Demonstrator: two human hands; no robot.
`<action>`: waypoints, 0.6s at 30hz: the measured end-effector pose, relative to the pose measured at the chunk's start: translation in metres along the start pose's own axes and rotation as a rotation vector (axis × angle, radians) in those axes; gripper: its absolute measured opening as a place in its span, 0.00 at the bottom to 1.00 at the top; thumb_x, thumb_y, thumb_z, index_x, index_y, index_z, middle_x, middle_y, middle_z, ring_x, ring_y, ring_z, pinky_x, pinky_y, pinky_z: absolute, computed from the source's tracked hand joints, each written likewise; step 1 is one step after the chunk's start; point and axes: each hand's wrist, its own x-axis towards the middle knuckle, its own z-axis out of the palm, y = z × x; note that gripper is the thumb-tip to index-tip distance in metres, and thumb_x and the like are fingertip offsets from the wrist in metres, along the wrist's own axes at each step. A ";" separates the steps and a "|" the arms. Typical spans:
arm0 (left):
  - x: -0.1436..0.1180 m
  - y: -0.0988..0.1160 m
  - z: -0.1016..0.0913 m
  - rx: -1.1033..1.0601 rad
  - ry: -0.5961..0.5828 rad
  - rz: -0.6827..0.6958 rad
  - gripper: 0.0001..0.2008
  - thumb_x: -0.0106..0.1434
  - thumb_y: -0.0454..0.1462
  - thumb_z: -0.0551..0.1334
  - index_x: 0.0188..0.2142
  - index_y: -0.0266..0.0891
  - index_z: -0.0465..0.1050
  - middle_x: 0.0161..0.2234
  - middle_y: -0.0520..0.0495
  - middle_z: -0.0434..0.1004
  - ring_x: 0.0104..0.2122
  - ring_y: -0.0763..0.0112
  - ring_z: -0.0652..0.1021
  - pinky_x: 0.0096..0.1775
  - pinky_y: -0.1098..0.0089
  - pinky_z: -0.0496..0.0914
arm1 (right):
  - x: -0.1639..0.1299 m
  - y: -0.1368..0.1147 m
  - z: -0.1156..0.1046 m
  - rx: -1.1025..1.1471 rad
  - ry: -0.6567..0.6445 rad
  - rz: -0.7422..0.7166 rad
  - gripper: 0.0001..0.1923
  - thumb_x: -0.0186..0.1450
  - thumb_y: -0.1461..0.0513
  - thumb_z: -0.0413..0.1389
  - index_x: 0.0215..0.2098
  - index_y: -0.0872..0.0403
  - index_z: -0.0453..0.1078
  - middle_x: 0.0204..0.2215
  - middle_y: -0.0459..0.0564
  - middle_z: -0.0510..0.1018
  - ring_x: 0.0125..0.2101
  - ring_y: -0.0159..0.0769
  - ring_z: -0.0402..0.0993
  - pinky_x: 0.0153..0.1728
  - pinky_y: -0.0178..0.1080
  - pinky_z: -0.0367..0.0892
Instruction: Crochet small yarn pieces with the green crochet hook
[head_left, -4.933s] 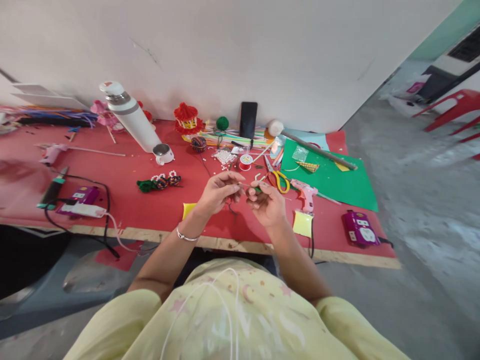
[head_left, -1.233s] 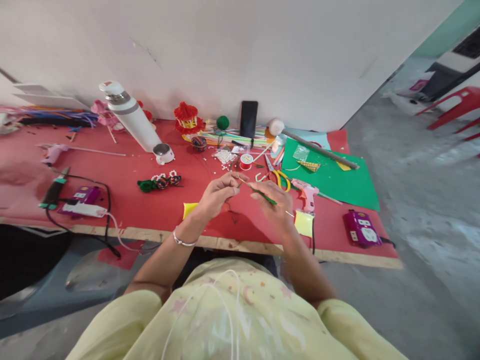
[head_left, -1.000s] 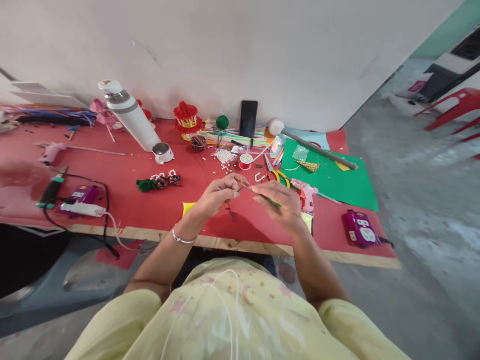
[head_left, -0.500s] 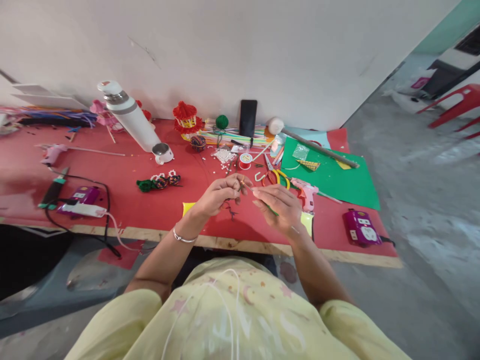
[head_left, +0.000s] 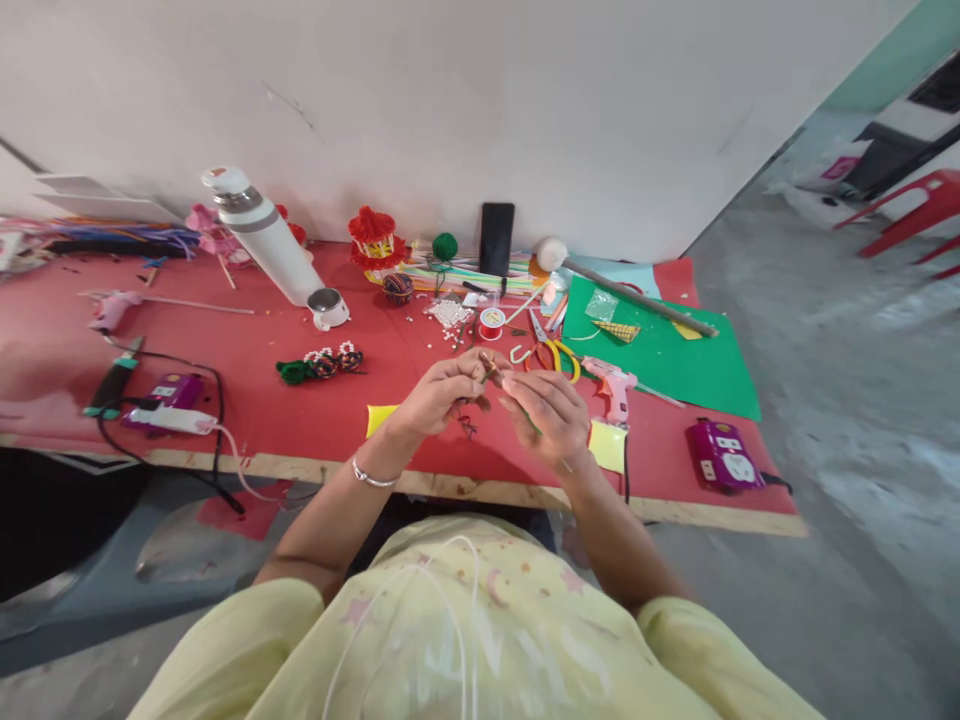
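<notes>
My left hand [head_left: 439, 392] is closed in a pinch on a small piece of dark multicoloured yarn [head_left: 487, 372]. A loose tangle of yarn [head_left: 468, 428] shows below the fingers. Fingertips of my right hand [head_left: 553, 408] meet it from the right, closed around what looks like a thin crochet hook [head_left: 533, 421]; only a bit of its green handle shows. Behind the hands are a multicoloured yarn ball [head_left: 397, 288], white beads [head_left: 450, 314] and a spool of red thread [head_left: 492, 322]. A beaded yarn piece [head_left: 322, 362] lies to the left.
Scissors [head_left: 555, 355] and a pink glue gun [head_left: 616, 390] lie close to my right hand on the red table [head_left: 420, 480]. A white bottle [head_left: 266, 240] and cup [head_left: 328, 309] stand back left. Purple power boxes [head_left: 724, 455] with cables sit near the front.
My right hand has shifted slightly left and the fingertips are closer together at the yarn. A blurred pinkish shape has appeared at the far left edge of the table.
</notes>
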 end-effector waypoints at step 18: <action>0.005 0.016 -0.025 0.047 -0.220 -0.109 0.09 0.51 0.34 0.67 0.20 0.35 0.68 0.49 0.32 0.78 0.40 0.61 0.80 0.32 0.67 0.77 | 0.030 0.011 -0.046 0.409 -0.281 0.155 0.18 0.67 0.64 0.64 0.54 0.42 0.79 0.42 0.49 0.88 0.41 0.41 0.84 0.45 0.47 0.79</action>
